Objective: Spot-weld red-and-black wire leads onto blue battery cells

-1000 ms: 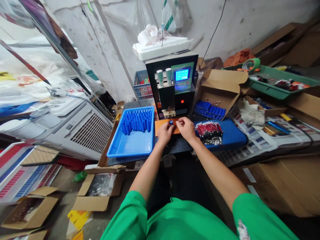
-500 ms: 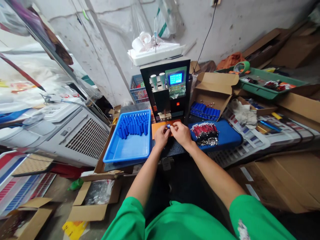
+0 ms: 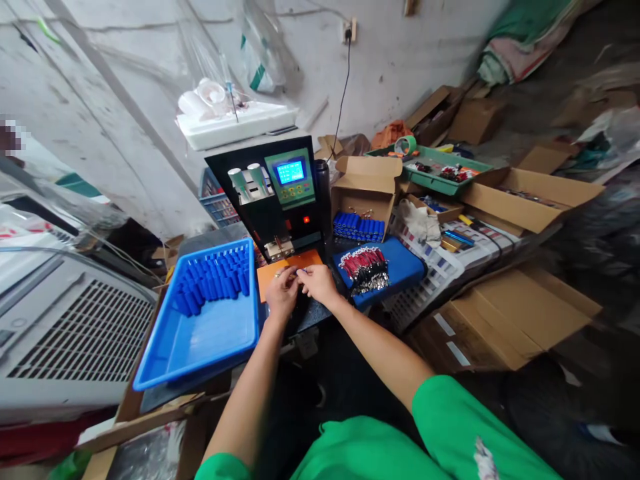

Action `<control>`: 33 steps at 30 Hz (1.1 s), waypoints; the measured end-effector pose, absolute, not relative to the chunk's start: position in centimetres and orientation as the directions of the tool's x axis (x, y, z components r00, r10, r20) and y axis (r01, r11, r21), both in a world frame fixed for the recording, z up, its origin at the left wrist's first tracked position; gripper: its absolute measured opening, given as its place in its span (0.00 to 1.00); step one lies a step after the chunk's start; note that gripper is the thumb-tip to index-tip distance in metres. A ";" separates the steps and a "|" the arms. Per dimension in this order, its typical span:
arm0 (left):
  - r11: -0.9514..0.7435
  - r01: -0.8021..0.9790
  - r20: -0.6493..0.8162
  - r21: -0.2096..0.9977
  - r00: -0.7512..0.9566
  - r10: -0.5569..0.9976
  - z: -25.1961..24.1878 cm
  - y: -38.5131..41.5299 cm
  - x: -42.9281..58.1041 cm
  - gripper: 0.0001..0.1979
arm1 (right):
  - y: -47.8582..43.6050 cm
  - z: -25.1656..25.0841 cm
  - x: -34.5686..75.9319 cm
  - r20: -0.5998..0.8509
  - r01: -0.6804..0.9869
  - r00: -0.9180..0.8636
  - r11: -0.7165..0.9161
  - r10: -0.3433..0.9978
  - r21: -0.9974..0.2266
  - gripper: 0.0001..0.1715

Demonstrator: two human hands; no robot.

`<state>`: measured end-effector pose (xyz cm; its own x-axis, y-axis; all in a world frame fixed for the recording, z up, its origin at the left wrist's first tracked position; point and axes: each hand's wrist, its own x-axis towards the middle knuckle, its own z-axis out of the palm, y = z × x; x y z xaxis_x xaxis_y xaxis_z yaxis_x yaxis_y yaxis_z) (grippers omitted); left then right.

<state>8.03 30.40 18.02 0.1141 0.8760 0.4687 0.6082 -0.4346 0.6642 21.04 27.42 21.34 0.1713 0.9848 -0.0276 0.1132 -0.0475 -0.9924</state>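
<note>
While left hand (image 3: 281, 293) curls half-closed (hold unclear), right hand (image 3: 320, 283) pinches small blue piece (image 3: 305, 271).

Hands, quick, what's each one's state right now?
Left hand: curled, close beside the right; whether its grip holds anything cannot be told.
Right hand: closed, apparently pinching a small blue piece, mostly hidden.

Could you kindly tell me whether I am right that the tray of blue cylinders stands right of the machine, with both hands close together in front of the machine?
Not quite: the head view shows the tray of blue cylinders left of the machine. The left hand and right hand are indeed close together in front of the machine.
</note>
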 end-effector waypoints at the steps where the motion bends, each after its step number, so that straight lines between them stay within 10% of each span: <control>1: -0.442 0.613 0.482 0.655 0.112 0.869 17.9 30.4 8.0 0.15 | 27.5 21.1 21.2 -0.058 0.021 0.175 -0.063 0.983 -0.998 0.14; 15: -0.488 0.671 0.583 0.559 0.102 0.806 18.2 30.0 8.1 0.13 | 30.0 21.0 31.0 -0.205 -0.597 0.612 0.276 0.763 -0.754 0.09; 33: -0.528 0.678 0.618 0.511 0.137 0.774 18.3 29.7 7.9 0.09 | 40.2 20.7 36.8 -0.459 -0.678 0.632 0.158 0.625 -0.718 0.10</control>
